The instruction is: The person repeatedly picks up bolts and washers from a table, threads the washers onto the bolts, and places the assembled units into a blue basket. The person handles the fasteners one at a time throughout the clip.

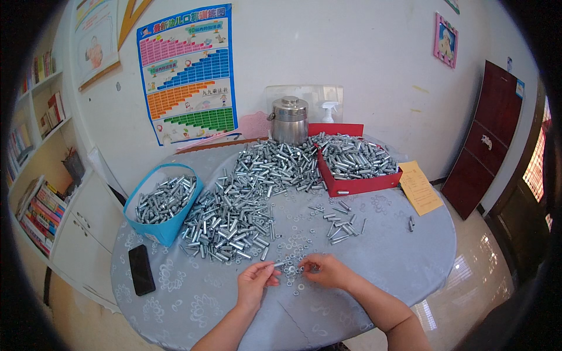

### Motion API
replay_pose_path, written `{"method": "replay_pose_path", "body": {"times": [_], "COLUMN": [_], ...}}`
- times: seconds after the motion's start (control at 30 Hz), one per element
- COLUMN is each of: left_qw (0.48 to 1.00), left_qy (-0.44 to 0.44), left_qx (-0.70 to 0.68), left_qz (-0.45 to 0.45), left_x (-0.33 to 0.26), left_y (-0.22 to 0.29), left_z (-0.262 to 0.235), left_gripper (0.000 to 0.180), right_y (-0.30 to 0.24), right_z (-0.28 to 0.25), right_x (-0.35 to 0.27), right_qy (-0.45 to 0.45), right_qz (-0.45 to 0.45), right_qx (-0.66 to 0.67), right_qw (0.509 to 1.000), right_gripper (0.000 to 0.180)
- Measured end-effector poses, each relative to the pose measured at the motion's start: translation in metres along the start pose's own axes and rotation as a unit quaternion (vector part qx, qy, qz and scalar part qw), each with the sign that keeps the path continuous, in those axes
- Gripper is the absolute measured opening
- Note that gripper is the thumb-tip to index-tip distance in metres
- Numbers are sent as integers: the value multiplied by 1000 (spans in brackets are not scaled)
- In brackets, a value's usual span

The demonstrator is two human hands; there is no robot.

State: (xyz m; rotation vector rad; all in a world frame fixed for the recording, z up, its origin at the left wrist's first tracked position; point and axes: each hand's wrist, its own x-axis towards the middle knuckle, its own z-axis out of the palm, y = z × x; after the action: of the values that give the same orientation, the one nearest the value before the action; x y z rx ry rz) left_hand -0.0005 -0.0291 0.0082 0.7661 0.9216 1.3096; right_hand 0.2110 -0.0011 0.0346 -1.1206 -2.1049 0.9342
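Observation:
My left hand (254, 285) is closed, with a slim silver metal bolt (278, 264) pinched between thumb and fingers and pointing right. Just across from it, my right hand (325, 271) has its fingertips pressed together; whatever is between them is too small to make out. Beneath and between both hands lies a scatter of small nuts and washers (291, 270). A large heap of silver expansion bolts (228, 219) spreads beyond my left hand. Farther out from my right hand, a loose group of thin bolts (342, 225) lies on the grey tablecloth (374, 257).
A blue fabric bin (165, 233) full of bolts stands at left, near a black phone (141, 269). Behind the heap are a steel pot (290, 120) and a red box (366, 184) of bolts. A yellow paper (420, 188) and a few bolts (411, 223) lie at right.

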Motion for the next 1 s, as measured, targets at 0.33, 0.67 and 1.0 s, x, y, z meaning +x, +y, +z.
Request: {"method": "replay_pose_path", "body": {"times": [0.33,0.67,1.0], "left_qw": [995,989,982], "left_qy": [-52,-67,-66], "left_qx": [-53,-90,-131], "left_qz": [-72,-92,-118], "left_x": [-5,-5,-2], "left_y": [-6,-8,-12], "left_z": [5,2,-1], "left_gripper": [20,22,18], "right_y": [2,-2,-9], "right_z": [14,15,14], "right_x": [5,5,4], "right_qy": [128,119,118], "right_qz": [-21,-65,-95], "right_qx": [113,107,104], "right_qw": [985,985,983], "right_gripper": [21,20,21]}}
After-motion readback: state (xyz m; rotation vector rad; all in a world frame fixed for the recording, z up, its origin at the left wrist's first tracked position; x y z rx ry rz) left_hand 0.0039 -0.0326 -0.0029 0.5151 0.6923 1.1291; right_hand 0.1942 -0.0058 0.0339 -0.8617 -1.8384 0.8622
